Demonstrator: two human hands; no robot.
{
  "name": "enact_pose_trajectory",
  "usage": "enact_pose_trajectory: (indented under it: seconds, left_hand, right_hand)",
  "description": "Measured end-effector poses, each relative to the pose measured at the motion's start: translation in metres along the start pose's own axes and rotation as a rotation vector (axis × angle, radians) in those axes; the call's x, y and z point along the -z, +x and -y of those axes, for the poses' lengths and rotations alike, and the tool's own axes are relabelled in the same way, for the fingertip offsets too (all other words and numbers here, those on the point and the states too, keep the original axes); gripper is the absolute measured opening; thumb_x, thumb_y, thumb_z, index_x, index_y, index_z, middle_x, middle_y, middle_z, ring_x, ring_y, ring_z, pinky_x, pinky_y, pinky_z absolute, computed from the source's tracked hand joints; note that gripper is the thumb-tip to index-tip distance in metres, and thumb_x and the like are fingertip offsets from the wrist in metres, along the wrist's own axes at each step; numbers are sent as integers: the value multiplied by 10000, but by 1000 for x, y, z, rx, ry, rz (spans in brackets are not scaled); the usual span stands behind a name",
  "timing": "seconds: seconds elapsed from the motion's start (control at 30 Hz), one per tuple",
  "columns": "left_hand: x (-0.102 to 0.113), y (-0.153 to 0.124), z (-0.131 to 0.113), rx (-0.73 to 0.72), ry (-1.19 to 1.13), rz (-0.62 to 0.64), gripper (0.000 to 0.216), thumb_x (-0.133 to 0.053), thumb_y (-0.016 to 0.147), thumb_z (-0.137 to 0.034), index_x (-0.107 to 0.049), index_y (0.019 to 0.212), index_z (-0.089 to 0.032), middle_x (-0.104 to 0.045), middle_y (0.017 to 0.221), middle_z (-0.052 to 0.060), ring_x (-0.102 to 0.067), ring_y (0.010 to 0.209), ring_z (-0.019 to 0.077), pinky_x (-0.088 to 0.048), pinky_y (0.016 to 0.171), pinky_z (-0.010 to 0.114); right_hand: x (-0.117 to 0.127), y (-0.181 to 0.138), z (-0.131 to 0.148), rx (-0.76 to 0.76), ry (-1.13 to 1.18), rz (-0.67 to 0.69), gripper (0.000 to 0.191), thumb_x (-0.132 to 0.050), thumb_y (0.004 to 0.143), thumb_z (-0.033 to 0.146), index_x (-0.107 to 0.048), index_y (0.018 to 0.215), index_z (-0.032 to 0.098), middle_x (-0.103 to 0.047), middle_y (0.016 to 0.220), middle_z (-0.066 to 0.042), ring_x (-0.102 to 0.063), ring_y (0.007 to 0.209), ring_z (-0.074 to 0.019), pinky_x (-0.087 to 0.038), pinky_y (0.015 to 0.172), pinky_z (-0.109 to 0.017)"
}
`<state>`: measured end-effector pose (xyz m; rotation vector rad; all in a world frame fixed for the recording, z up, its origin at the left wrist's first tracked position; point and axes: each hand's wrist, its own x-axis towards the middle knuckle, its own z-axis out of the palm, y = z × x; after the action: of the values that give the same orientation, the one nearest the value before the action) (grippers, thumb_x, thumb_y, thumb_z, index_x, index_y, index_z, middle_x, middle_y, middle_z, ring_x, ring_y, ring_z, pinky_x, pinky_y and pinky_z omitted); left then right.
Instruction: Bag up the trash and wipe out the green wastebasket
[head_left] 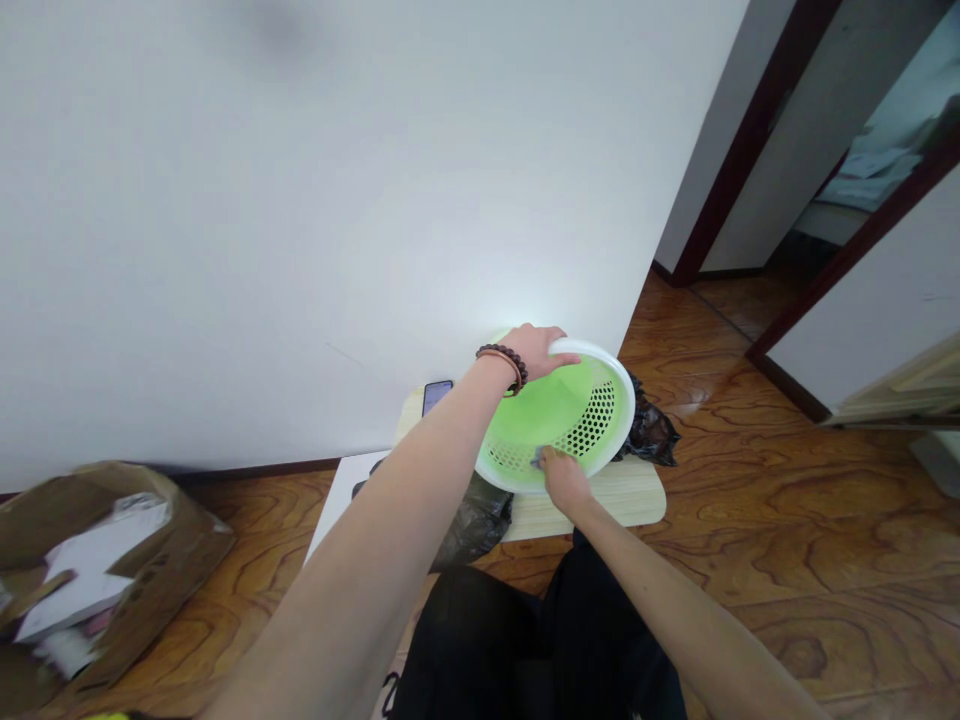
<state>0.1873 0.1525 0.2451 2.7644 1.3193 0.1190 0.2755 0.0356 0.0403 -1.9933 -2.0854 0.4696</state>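
Note:
A round green plastic basket [570, 412] with a white rim and perforated sides is tilted up over a small light wooden table [637, 495]. My left hand [536, 350], with a brown bead bracelet on the wrist, is closed over the basket's upper rim. My right hand [562, 478] is closed at the basket's lower rim, pinching something small and greyish against the inside, which I cannot make out.
A dark phone [436, 394] lies on the table near the white wall. Black plastic bags [651, 432] sit beside and under the basket. A brown paper bag [97, 570] with papers stands on the wooden floor at left. A doorway opens at right.

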Motion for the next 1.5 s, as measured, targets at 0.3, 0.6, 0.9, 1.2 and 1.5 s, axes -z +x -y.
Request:
enact_pose_trajectory:
  seconds: [0.3, 0.6, 0.9, 1.2, 1.5]
  left_hand:
    - [-2, 0, 3, -6, 73, -2, 695, -260, 754, -728, -555, 1104, -205, -658, 900, 79, -600, 850, 227, -436, 717, 305]
    - [-4, 3, -4, 22, 56, -17, 718, -266, 742, -741, -557, 1102, -192, -654, 951, 89, -596, 892, 235, -435, 733, 307]
    - [-5, -3, 3, 27, 112, -23, 645, -260, 782, -694, -545, 1094, -207, -643, 889, 79, -594, 864, 233, -426, 730, 311]
    - [-7, -32, -3, 253, 148, -87, 654, -192, 808, -661, -503, 1088, -158, -639, 900, 133, -610, 822, 262, -439, 680, 335]
    - [-13, -31, 0, 274, 60, -129, 486, -368, 832, -465, -363, 1291, -305, -646, 923, 56, -614, 843, 222, -445, 713, 313]
  right_hand:
    - [-12, -7, 11, 254, 33, 26, 283, -335, 916, 142, -505, 1141, 168, -634, 1003, -90, -563, 931, -179, -367, 798, -269]
    - [14, -11, -38, 221, -397, -167, 298, -322, 899, 132, -554, 1085, 147, -591, 1024, -138, -445, 995, -260, -323, 833, -374]
    - [-16, -4, 5, 77, -181, -119, 360, -348, 882, 95, -544, 1162, 206, -559, 1032, -100, -456, 962, -209, -321, 817, -307]
    - [30, -10, -37, 315, -520, -152, 255, -379, 875, 123, -626, 937, 124, -580, 918, -138, -448, 925, -248, -330, 774, -361]
    - [23, 7, -35, 107, -485, -179, 263, -391, 851, 89, -634, 949, 110, -564, 974, -161, -469, 948, -249, -363, 765, -342]
